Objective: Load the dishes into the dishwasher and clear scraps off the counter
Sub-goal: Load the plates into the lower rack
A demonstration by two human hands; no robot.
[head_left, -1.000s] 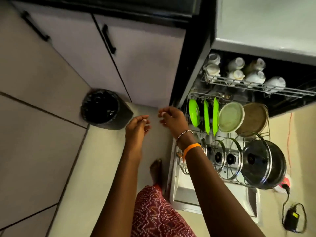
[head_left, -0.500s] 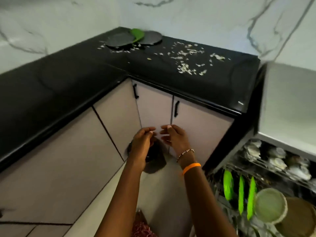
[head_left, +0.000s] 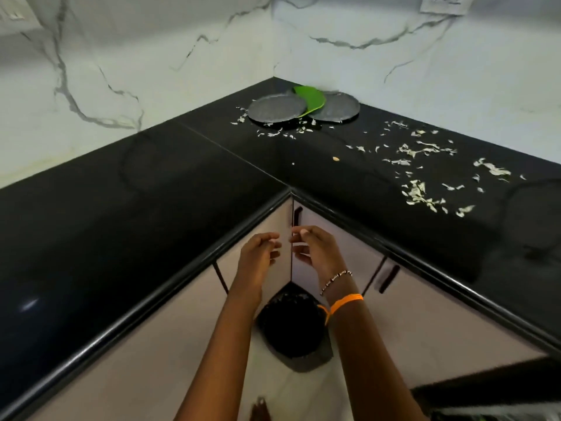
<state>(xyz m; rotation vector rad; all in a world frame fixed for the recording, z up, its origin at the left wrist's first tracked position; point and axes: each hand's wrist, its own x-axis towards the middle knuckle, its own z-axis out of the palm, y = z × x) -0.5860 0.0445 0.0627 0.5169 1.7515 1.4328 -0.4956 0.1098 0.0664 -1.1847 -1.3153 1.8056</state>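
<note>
Two grey plates (head_left: pixel 277 109) (head_left: pixel 335 107) and a green plate (head_left: pixel 310 99) between them lie in the far corner of the black counter (head_left: pixel 182 183). Pale scraps (head_left: pixel 420 192) are scattered over the counter's right stretch and around the plates. My left hand (head_left: pixel 258 256) and my right hand (head_left: pixel 312 250) hover side by side in front of the counter's inner corner, below its edge, fingers loosely curled and holding nothing. Both hang above a black bin (head_left: pixel 293 323) on the floor.
Pale cupboard doors with black handles (head_left: pixel 388 278) run under the counter on both sides. A marble wall rises behind, with a socket (head_left: pixel 444 3) at the top right. A dark edge of the dishwasher (head_left: pixel 485 393) shows at the bottom right.
The view has swung up from the floor and loaded dishwasher racks to the counter corner. Both hands stayed close together above the bin, empty throughout.
</note>
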